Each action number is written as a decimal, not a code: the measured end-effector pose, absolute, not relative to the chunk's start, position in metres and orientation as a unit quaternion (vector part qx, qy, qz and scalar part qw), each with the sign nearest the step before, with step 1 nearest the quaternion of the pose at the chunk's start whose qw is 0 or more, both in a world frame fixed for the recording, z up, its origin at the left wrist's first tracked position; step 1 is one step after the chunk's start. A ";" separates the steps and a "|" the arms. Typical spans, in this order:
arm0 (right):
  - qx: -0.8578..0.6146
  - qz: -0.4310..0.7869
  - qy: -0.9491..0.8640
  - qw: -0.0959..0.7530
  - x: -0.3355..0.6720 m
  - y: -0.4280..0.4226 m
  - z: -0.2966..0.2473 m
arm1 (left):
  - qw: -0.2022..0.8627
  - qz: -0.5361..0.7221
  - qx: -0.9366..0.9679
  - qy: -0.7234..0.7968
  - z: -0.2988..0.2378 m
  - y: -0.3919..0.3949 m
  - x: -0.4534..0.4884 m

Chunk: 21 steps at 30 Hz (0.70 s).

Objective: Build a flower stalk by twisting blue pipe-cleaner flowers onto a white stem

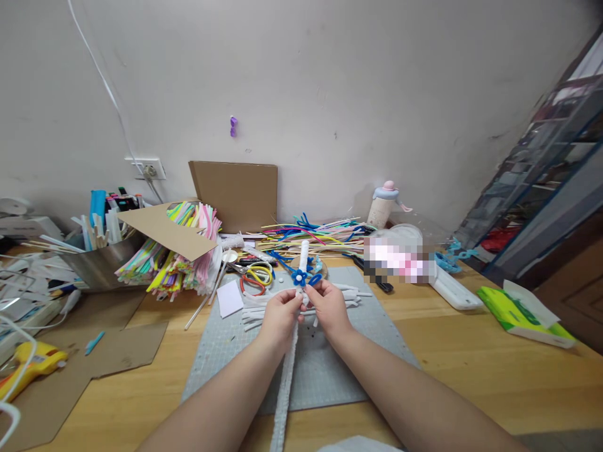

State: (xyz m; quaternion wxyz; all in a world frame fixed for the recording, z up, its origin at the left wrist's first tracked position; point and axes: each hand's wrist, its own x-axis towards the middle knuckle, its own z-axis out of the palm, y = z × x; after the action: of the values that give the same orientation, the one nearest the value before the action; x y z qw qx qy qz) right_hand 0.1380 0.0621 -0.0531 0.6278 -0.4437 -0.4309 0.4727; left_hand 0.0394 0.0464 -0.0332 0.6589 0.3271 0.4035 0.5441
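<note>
My left hand and my right hand are close together over the cutting mat, fingers pinched. Between them they hold a blue pipe-cleaner flower with a white centre. A blue loop sticks out on its right. Behind the flower a white ribbed tube points up. From below my hands a long white fuzzy strip runs down past the mat's near edge. My fingertips hide how these parts join. Under my hands lie several white pipe cleaners.
Scissors and a white card lie left. Bundled pipe cleaners stand beside a metal holder. Loose coloured pipe cleaners lie at the back. A yellow glue gun is far left; a tissue pack is right.
</note>
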 end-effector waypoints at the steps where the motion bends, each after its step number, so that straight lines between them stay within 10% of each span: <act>1: -0.443 0.471 -0.429 0.631 0.137 0.062 -0.054 | 0.658 0.545 0.326 0.404 -0.033 0.046 0.039; 21: -0.439 0.522 -0.509 0.525 0.144 0.062 -0.051 | 0.635 0.554 0.306 0.442 -0.035 0.058 0.027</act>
State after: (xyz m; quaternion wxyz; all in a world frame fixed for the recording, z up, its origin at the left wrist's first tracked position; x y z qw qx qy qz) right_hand 0.1439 0.0619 -0.0512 0.5246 -0.4394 -0.5088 0.5224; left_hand 0.0271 0.0576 -0.0352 0.6350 0.3064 0.4423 0.5544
